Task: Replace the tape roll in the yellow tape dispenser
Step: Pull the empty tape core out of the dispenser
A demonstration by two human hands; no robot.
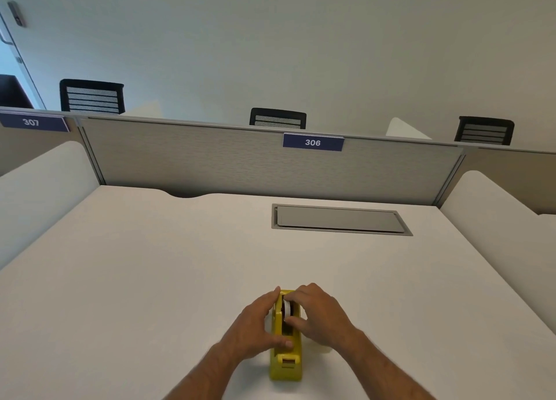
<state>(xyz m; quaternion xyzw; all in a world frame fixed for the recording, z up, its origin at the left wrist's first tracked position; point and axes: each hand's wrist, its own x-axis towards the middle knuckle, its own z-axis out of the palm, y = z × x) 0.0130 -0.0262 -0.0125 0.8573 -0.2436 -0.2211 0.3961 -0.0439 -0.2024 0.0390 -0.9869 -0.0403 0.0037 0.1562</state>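
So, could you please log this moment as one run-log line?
left hand steadies yellow tape dispenser | right hand pinches tape roll | roll in dispenser

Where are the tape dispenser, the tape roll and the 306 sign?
yellow tape dispenser [285, 366], head view, on its near end below the cutter.
tape roll [287, 308], head view, on its white outer face.
306 sign [313, 142], head view, on the number.

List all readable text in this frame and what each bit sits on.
"306": white digits on the blue plate clipped to the top edge of the grey partition behind the desk.
"307": white digits on the blue plate at far left, on the neighbouring partition's top edge.
Yellow tape dispenser: no print visible on it.
Grey hatch set in the desk: no markings readable.
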